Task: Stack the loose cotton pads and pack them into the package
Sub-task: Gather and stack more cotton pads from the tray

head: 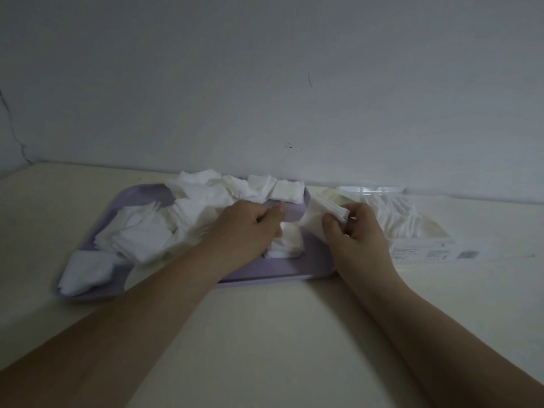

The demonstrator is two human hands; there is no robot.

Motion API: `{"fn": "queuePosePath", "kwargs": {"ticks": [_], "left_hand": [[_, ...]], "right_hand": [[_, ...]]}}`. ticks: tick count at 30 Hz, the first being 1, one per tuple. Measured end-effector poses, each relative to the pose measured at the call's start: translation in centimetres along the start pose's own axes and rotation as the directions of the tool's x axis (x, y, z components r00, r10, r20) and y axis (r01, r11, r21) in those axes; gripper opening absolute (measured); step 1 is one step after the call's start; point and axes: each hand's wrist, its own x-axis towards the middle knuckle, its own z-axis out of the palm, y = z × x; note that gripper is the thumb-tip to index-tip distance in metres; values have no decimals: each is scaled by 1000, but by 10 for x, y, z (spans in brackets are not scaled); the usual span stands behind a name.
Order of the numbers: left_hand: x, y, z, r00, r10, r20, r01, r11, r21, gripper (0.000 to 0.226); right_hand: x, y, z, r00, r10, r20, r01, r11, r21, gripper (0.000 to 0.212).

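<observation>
Several loose white cotton pads (141, 231) lie scattered over a lilac tray (282, 270). My left hand (250, 228) reaches over the tray's middle with curled fingers, its fingertips on pads (287, 245) beneath it; whether it pinches one is unclear. My right hand (353, 228) hovers at the tray's right edge and pinches a small stack of pads (329, 209) between thumb and fingers. The clear plastic package (412, 228), lying to the right, holds rows of pads.
The tray and package sit on a pale table (265, 334) pushed against a grey wall (265, 83). A white label (435, 251) shows on the package's near side. Bare tabletop lies in front of the tray.
</observation>
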Motion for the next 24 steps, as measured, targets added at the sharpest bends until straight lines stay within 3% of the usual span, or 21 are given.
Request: {"fn": "queuePosePath", "kwargs": {"ticks": [3,4,8,10,12,17,22,24], "left_hand": [[-1,3,-11,990,27,140,-30,999,19,17],[-2,4,-14,982,2,191,-7,1000,24,17],[-2,11,-29,915,-104,391,54,989,136,54],[-4,14,-35,886,-109,452,34,984,172,36],[-6,15,-38,878,-101,467,24,985,168,19],[-10,16,-45,874,-26,485,39,999,-17,16],[0,12,-43,971,-25,236,101,944,-314,18],[3,12,-42,971,-6,239,109,901,-420,25]], "right_hand": [[1,0,0,1000,3,1,-3,999,-34,14],[1,0,0,1000,-1,2,1,999,-49,15],[0,-1,0,1000,-4,18,5,999,-43,17],[-2,-2,-1,999,-11,39,13,999,-33,13],[-3,-3,-2,998,-20,57,22,999,-27,9],[-4,-3,-3,998,-15,58,16,1000,-7,8],[-3,-3,-5,999,1,46,-4,997,77,7],[-3,-3,-5,997,0,72,-9,991,131,8]]}}
